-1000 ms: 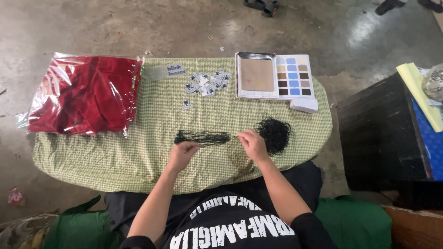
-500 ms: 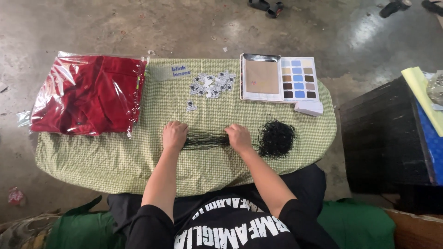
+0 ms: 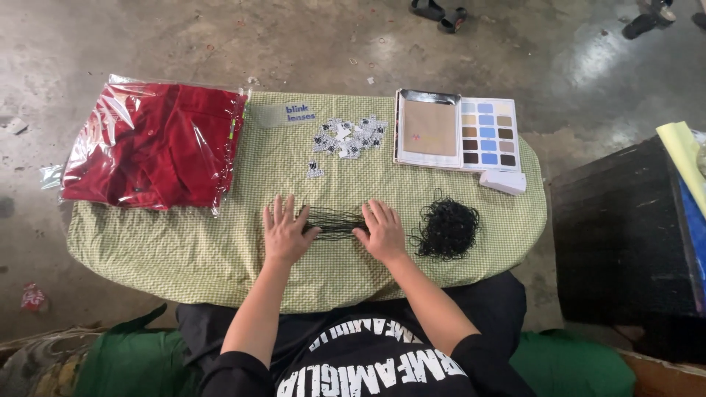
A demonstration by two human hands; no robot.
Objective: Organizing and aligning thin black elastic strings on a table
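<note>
Both hands flat, fingers spread: left hand [image 3: 285,234] and right hand [image 3: 382,232] press the thin black string bundle [image 3: 335,221]; gathering it comes next, tangled black pile [image 3: 447,229] at three o'clock.

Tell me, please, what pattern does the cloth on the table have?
The cloth has a small green and white check pattern, seen in the head view.

a stained concrete floor [image 3: 220,37] is seen around a table covered by green checked cloth [image 3: 184,254]; right of it, a black cabinet [image 3: 625,235] is placed.
</note>
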